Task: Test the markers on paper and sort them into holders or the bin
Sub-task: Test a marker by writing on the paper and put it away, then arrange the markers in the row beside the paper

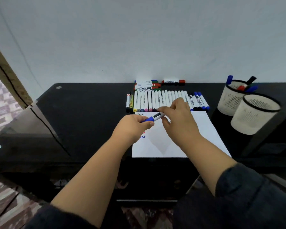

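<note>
Both forearms reach over the table's [82, 113] near edge. Left hand [132, 128] grips the blue marker's [153, 117] blue cap end; right hand [178, 119] pinches its white barrel, apparently, above the paper [203, 133]. Marker row [162, 100] lies toward the back edge; two holders [253, 116] stand at the right.

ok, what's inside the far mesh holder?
The far mesh holder holds a few markers: blue caps, a red one and a black one poke above the rim. Their lower barrels and the holder's bottom are hidden by its wall.
</note>
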Demonstrator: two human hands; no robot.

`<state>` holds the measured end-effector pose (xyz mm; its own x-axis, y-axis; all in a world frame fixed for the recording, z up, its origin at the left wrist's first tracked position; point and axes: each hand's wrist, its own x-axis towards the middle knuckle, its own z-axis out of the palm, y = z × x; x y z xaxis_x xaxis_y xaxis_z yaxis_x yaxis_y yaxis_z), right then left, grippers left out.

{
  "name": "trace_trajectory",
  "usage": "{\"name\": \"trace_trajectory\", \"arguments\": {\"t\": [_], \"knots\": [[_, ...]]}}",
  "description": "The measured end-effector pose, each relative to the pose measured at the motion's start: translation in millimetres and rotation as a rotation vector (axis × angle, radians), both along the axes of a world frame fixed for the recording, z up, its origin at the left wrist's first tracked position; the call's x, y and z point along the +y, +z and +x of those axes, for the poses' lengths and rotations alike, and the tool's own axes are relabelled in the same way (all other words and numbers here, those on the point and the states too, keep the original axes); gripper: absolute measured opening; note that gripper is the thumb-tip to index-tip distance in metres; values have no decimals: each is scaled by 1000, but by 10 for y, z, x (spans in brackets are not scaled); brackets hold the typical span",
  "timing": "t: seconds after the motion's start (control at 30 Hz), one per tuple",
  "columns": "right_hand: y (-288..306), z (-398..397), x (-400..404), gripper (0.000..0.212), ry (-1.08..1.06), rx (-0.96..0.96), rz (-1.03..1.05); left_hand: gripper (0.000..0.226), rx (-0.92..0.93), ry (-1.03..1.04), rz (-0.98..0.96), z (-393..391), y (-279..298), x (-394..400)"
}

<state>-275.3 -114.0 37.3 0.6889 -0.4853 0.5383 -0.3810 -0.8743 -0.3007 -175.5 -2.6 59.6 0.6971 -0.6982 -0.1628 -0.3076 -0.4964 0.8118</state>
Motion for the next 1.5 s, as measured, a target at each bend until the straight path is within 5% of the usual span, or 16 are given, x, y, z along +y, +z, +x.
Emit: {"name": "trace_trajectory", "arguments": {"t": [0.23,0.4,0.73,1.17,1.5], "knots": [[208,-165,-553,23,-79,129,-87,30,4,-127,-159,-39,139,-379],[365,-360,-1045,22,-227,37,69,47,5,-214,-216,-37,126,-856],[522,-687,-1761,25,-373,-78,302,53,-177,-353,-4,85,-201,-1920],[598,-612,-2432,23,-556,371,298,70,-547,-420,314,469,-690,-2470],[521,-557,-2559,34,-514,269,386,67,-639,-443,387,538,-789,-2529]]}}
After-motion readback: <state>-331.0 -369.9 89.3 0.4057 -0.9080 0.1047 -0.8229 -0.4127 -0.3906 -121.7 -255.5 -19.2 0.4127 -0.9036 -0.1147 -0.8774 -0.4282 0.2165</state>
